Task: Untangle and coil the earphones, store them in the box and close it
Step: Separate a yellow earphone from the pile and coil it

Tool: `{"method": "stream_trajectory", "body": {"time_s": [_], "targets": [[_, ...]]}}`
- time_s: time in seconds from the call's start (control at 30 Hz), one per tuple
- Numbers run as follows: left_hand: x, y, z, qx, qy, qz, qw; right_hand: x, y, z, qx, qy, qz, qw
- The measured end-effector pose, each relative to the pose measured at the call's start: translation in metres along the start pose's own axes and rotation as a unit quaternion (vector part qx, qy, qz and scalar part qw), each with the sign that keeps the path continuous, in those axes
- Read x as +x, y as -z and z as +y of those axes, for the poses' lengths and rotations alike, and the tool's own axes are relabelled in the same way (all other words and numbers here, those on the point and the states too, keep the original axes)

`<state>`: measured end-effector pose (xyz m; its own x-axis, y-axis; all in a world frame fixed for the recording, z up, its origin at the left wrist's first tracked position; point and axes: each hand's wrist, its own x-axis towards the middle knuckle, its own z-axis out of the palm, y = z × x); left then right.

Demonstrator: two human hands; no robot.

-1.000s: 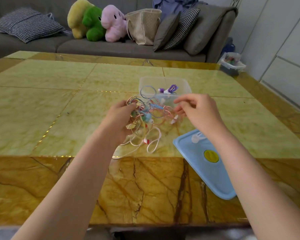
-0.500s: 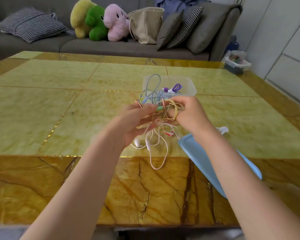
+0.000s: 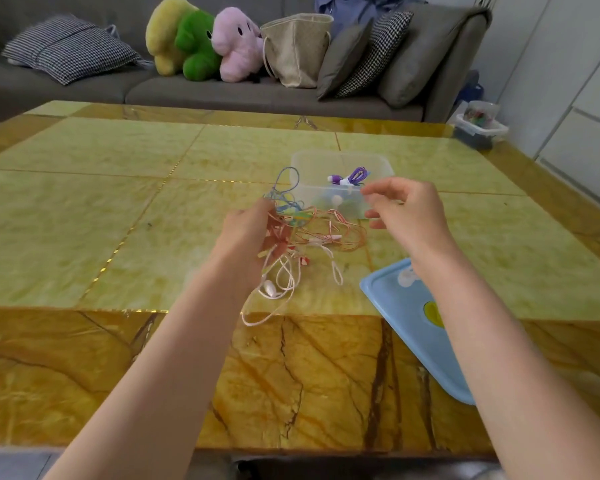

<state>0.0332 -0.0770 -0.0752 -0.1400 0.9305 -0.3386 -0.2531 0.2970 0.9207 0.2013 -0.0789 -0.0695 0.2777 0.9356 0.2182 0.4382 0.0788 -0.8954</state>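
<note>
Earphones (image 3: pixel 302 233), a tangled bundle, gripped in the left hand (image 3: pixel 253 233) above the table (image 3: pixel 84 209), near the box (image 3: pixel 340 164). Right hand (image 3: pixel 406 216), fingers loosely curled, has let go of the tangle and drawn apart; whether it pinches a strand is unclear.

Between the hands, the tangled earphones (image 3: pixel 302 233) filled the gap, with loops hanging to the worktop (image 3: pixel 94 220). The open clear box (image 3: pixel 329 161) stood just behind them, and the blue lid (image 3: pixel 406 327) lay under the right forearm. The worktop's left half lay bare.
</note>
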Motion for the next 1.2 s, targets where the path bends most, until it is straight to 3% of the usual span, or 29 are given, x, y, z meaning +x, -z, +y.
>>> {"method": "stream_trajectory", "body": {"time_s": [0.2, 0.37, 0.43, 0.63, 0.87, 0.93, 1.0, 1.07, 1.2], "targets": [[-0.002, -0.007, 0.000, -0.029, -0.007, 0.018, 0.999, -0.014, -0.013, -0.012, -0.101, 0.126, -0.104, 0.981], [-0.005, -0.011, -0.001, 0.001, 0.007, -0.017, 1.000, -0.014, -0.019, -0.001, -0.210, 0.056, -0.143, 0.966], [-0.005, -0.013, -0.002, 0.009, 0.006, -0.039, 0.999, -0.014, -0.021, 0.001, -0.227, 0.071, -0.155, 0.959], [0.001, -0.008, -0.002, 0.027, -0.043, -0.023, 0.998, -0.011, -0.012, -0.005, -0.147, 0.089, -0.079, 0.982], [0.022, 0.018, 0.007, -0.163, -0.047, 0.078, 0.982, 0.010, 0.026, 0.009, -0.111, 0.069, 0.094, 0.987], [0.023, 0.022, 0.008, -0.090, -0.060, 0.082, 0.991, 0.013, 0.032, 0.014, -0.066, 0.046, 0.108, 0.991], [0.019, 0.017, 0.005, 0.087, -0.069, 0.063, 0.992, 0.011, 0.032, 0.014, -0.033, 0.022, 0.071, 0.997], [0.013, 0.004, -0.001, 0.227, -0.130, 0.040, 0.964, 0.005, 0.029, 0.011, -0.003, 0.001, 0.028, 1.000], [-0.006, -0.025, -0.009, 0.330, -0.303, -0.082, 0.890, -0.007, 0.023, 0.000, 0.043, -0.035, -0.033, 0.998]]}}
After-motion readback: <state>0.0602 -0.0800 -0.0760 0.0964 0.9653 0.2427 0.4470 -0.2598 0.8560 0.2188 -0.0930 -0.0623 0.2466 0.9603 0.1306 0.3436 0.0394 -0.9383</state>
